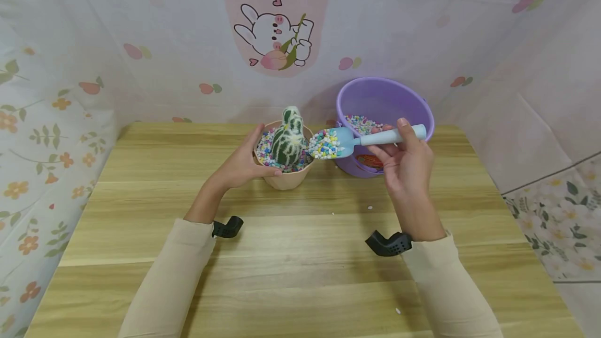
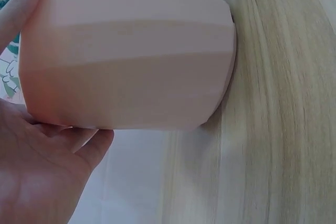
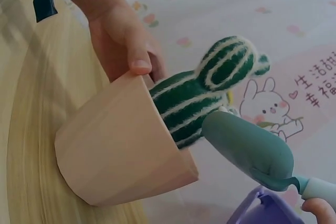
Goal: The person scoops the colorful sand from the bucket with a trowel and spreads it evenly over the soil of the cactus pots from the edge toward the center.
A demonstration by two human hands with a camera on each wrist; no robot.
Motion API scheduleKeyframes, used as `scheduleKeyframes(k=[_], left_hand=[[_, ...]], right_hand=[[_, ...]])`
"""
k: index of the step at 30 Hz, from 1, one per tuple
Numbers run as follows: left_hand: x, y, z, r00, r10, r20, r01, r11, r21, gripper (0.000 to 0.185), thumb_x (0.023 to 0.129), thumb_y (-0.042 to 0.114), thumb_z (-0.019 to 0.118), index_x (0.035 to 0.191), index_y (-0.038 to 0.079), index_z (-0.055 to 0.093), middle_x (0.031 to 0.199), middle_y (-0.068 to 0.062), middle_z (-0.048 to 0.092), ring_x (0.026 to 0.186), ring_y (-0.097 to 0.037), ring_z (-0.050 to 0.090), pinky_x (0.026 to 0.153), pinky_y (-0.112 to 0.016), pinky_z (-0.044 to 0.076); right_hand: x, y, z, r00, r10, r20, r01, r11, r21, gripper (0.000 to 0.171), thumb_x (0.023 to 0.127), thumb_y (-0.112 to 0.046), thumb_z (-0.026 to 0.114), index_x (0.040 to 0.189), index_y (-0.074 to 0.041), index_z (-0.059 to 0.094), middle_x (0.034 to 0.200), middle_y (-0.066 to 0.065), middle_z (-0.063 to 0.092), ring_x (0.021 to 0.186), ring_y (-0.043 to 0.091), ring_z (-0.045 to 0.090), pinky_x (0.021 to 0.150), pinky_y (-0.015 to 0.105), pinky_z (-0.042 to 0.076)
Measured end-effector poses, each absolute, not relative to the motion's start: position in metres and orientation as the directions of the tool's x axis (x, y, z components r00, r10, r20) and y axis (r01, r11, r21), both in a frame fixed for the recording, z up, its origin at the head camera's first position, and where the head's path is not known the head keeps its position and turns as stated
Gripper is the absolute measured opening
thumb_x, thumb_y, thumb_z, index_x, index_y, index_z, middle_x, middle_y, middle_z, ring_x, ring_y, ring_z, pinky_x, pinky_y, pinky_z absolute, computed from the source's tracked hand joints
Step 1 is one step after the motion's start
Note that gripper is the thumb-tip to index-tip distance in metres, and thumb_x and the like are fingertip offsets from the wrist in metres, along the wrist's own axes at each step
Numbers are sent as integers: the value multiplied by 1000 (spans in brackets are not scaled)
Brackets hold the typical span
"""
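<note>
A peach flowerpot [image 1: 285, 179] stands on the table with a green, white-striped cactus [image 1: 287, 145] in it. Multicoloured pebbles surround the cactus. My left hand [image 1: 244, 159] holds the pot by its left side, thumb at the near rim and the other fingers round the far side. In my right hand [image 1: 409, 163] is the pale handle of a light blue trowel [image 1: 346, 141], pinched between thumb and fingers. Pebbles [image 1: 325, 144] heap its blade, whose tip is right at the pot's right rim. In the right wrist view the trowel's underside [image 3: 249, 148] shows close beside the cactus.
A purple bucket [image 1: 385, 99] with more pebbles in it stands just right of the pot, partly behind the trowel and right hand. A few stray pebbles [image 1: 370, 207] lie on the wooden table [image 1: 291, 275]. A printed cloth [image 1: 178, 40] hangs along the back edge.
</note>
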State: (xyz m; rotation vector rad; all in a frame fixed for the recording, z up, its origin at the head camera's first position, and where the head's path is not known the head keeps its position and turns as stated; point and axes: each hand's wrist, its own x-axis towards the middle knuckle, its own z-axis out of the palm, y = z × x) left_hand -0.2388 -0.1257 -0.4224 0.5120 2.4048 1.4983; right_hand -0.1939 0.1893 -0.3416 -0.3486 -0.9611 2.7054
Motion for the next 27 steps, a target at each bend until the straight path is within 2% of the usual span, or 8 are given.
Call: scheduleKeyframes(k=[6,13,19,27], left_hand=[[-239,-126,-421,-896,442,-46,147,392,908,118,77,34,83,157,20,-2,163,-3,-4,149,-26,4,118,-54,15],[-238,-127,-423,-895,444,-42,135,359,923,118,77,32,83,157,20,-2,163,-2,-3,149,-25,4,118,-53,15],[-238,-127,-425,-894,447,-38,127,334,934,119,76,31,84,157,20,-3,163,-3,-3,148,-26,6,118,-52,15],[-238,-127,-424,-895,444,-36,132,341,931,118,77,32,83,157,21,-3,163,-2,-3,149,-25,5,118,-53,14]], right_hand=[[-195,185,-345,-941,322,-109,-173,-729,-662,31,85,-7,75,103,1,52,78,17,66,69,31,71,67,51,55],[-197,177,-348,-938,341,-59,-201,-675,-710,29,84,-8,76,101,5,57,78,18,67,70,32,72,58,45,56],[-198,174,-350,-941,335,-53,-191,-653,-733,27,84,-9,76,99,5,59,79,17,67,66,29,72,59,44,57],[-200,172,-351,-948,319,-14,-199,-627,-753,24,87,-9,73,99,6,59,80,17,67,71,29,72,58,41,57]])
